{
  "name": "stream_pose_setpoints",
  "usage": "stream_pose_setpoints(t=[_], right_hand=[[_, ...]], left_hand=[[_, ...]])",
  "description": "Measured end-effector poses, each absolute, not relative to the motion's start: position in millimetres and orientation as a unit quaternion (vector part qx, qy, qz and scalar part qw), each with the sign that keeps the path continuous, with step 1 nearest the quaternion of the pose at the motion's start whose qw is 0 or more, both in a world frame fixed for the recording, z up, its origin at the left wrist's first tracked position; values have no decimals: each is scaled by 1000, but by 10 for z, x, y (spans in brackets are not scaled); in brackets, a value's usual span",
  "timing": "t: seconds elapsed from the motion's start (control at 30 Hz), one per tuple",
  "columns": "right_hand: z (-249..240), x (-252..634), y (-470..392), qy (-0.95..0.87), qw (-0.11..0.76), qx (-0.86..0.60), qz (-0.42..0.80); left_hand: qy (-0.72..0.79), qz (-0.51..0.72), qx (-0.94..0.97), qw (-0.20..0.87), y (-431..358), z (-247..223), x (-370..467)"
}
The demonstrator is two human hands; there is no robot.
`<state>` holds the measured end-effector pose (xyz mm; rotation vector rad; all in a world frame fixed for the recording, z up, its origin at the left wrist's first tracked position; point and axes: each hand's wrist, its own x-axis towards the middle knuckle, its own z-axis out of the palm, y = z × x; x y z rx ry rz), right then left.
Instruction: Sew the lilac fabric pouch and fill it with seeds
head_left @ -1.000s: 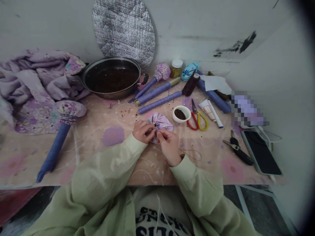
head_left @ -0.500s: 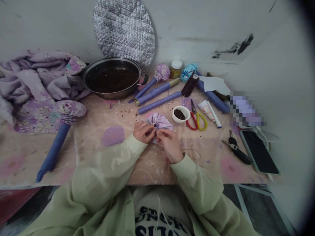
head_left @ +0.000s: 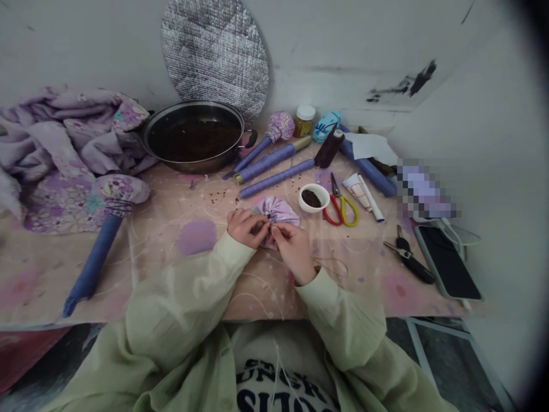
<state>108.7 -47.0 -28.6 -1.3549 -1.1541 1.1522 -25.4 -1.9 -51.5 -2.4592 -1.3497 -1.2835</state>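
Two pinches, left hand [head_left: 246,227] and right hand [head_left: 295,247], thumbs tight to fingers, hold the gathered purple cloth [head_left: 281,209] beneath the fingertips. I judge its puckers drawn in, the centre not yet secured; loose thread [head_left: 331,259] lies right of the fingers. I can't make out whatever they cover.

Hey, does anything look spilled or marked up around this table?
Yes. Dark specks lie scattered on the tablecloth between the pan and the gathered cloth, as if spilled, outside the white bowl. Black smears also mark the pale wall, upper right.
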Motion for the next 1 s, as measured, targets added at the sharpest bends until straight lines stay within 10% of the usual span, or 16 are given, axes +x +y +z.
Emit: stream_pose_setpoints(t=[1.0], right_hand=[[-405, 1117, -621, -552, 480, -602, 319]], left_hand=[[-438, -319, -836, 87, -33, -282, -301]])
